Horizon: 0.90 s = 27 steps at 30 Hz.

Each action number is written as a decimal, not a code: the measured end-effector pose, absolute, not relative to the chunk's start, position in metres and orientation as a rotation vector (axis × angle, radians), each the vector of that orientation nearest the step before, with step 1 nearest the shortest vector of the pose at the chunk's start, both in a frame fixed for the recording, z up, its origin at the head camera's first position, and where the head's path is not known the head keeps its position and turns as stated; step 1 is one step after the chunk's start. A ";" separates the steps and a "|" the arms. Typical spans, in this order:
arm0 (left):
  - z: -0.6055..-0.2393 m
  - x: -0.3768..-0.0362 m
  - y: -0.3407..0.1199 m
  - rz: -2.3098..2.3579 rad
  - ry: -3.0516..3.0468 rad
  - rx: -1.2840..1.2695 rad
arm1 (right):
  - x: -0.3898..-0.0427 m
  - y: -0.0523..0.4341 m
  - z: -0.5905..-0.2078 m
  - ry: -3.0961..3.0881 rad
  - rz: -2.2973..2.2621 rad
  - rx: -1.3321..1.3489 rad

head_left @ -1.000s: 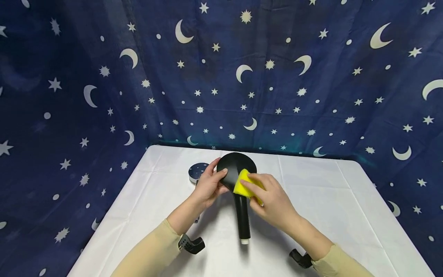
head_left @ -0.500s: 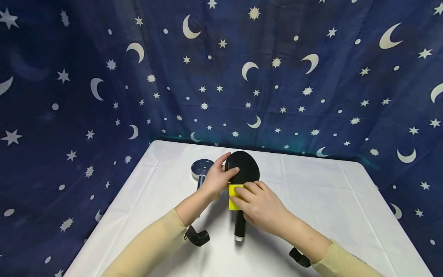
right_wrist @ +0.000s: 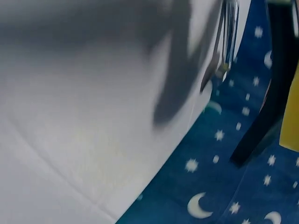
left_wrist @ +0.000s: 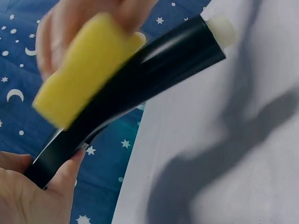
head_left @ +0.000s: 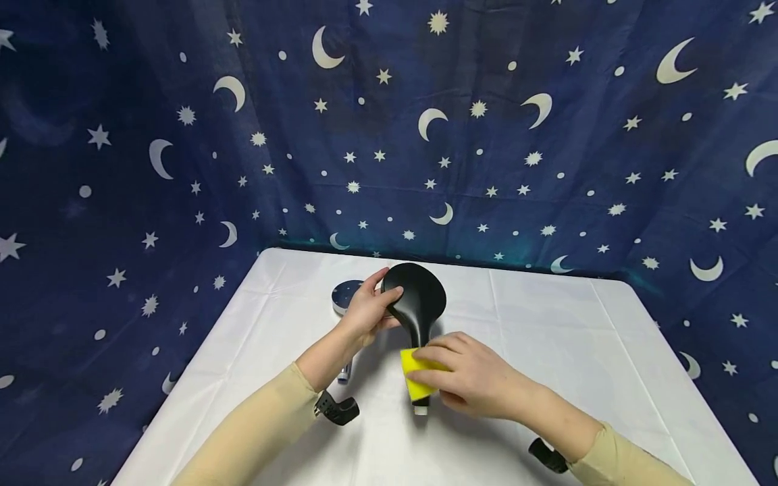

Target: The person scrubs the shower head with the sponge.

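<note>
In the head view my left hand (head_left: 367, 312) grips a black shower head (head_left: 419, 297) by the edge of its round head, thumb over the back. The handle (left_wrist: 173, 60) slants down toward me and ends in a whitish tip (head_left: 421, 410). My right hand (head_left: 480, 378) pinches a yellow sponge (head_left: 413, 364) against the lower handle, fingers over its top. The left wrist view shows the sponge (left_wrist: 86, 70) blurred along the handle. At the right wrist view's edge only part of the sponge (right_wrist: 290, 119) shows beside the black handle (right_wrist: 278, 70).
A chrome shower head (head_left: 344, 294) lies on the white-covered table (head_left: 547, 337) behind my left hand, its handle partly hidden. A dark blue cloth (head_left: 389, 135) with moons and stars hangs behind and at the left. Black camera mounts (head_left: 337, 409) sit on both wrists.
The sponge has travelled from the base of the round head down the handle toward its whitish end. My left hand keeps its grip, while the shower head has turned and shifted slightly.
</note>
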<state>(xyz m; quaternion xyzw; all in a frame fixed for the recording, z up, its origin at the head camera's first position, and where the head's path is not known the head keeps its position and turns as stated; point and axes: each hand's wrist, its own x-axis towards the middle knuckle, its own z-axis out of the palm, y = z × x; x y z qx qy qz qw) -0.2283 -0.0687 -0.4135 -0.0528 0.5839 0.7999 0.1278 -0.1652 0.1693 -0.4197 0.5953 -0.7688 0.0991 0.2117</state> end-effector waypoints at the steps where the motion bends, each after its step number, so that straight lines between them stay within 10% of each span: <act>1: -0.414 -0.227 -0.068 2.330 1.686 -0.147 | -0.173 0.172 -0.417 -2.141 0.287 1.617; 10: -0.412 -0.221 -0.066 2.325 1.568 -0.145 | -0.211 0.184 -0.406 -2.295 0.589 1.296; 27: -0.413 -0.229 -0.082 2.543 1.246 -0.246 | -0.152 0.171 -0.414 -2.035 0.765 1.636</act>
